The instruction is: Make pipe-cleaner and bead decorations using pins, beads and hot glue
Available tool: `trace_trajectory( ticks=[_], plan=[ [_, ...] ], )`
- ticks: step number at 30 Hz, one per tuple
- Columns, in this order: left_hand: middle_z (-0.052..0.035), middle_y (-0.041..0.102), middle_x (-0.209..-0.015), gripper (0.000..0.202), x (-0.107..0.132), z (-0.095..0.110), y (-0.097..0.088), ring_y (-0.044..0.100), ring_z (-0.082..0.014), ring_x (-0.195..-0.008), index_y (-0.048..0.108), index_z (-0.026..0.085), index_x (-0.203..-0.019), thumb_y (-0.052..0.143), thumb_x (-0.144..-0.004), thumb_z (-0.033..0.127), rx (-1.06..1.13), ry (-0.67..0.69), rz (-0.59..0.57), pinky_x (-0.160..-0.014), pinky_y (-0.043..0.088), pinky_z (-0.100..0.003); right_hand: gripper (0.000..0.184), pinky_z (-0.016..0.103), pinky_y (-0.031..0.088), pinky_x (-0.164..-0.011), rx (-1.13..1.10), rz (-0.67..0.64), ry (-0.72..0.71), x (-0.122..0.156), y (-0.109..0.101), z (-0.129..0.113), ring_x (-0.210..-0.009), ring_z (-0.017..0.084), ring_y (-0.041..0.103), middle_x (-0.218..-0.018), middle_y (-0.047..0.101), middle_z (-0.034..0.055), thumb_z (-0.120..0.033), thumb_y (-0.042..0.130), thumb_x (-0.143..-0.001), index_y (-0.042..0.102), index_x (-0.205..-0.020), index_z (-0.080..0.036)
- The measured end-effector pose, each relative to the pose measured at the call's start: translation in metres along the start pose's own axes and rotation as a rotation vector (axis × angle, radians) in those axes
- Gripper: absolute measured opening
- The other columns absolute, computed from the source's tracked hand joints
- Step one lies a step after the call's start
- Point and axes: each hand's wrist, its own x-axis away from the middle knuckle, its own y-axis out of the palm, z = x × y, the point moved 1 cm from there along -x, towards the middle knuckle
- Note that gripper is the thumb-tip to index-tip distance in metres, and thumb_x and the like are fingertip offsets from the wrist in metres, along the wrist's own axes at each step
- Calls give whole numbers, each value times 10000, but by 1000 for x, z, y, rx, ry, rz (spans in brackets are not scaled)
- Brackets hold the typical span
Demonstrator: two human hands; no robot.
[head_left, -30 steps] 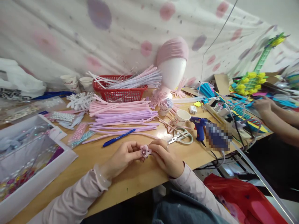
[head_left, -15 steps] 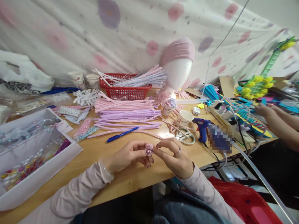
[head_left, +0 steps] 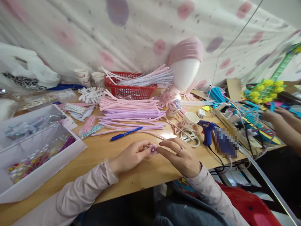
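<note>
Between my hands, over the table's front, is a small pink flower-like ornament (head_left: 153, 148) with a shiny bead-like centre. My left hand (head_left: 133, 156) pinches it from the left, thumb and forefinger closed on its edge. From the other side my right hand (head_left: 182, 157), a ring on one finger, has a fingertip pressed to the ornament's right edge; its thumb is hidden underneath. A blue pen (head_left: 126, 133) lies just beyond the left hand. Scissors (head_left: 194, 138) and a blue glue gun (head_left: 208, 133) lie beyond the right hand.
Pink and purple pipe cleaners (head_left: 131, 114) lie mid-table before a red basket (head_left: 131, 91). At left stands a white box (head_left: 77, 150) of beads and ornaments. A paper cup (head_left: 190, 119) and a foam head (head_left: 185, 70) stand behind. A co-worker's hands (head_left: 279, 122) are at right.
The ornament has turned in my fingers, so its beaded centre now faces up towards me. My left fingers have drawn closer together. The whole view has shifted slightly.
</note>
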Motion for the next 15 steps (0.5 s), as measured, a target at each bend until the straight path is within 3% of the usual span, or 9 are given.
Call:
trace_trajectory(
  ticks=[3,9,15],
  plan=[
    [-33,650,-822,276,0,0,1,611,-169,-824,656,162,-851,641,-833,437,27,-33,-4,-775,494,-287,195,337,506,-723,16,-7,-26,1,1,0,-844,193,615,-924,693,84,-105,502,-938,641,-1055,-175],
    [-98,699,-912,318,3,0,-2,661,-265,-977,656,148,-927,695,-790,432,183,-228,-131,-658,571,-303,193,336,499,-689,-10,-43,-54,2,-2,-1,-826,199,610,-928,706,90,-113,510,-934,653,-1058,-152],
    [-134,725,-976,339,3,0,-3,690,-275,-963,655,146,-976,720,-774,409,217,-249,-212,-614,562,-262,264,336,495,-691,-57,-97,-63,3,-6,1,-827,195,613,-965,711,80,-153,446,-969,635,-1150,-191]
  ],
)
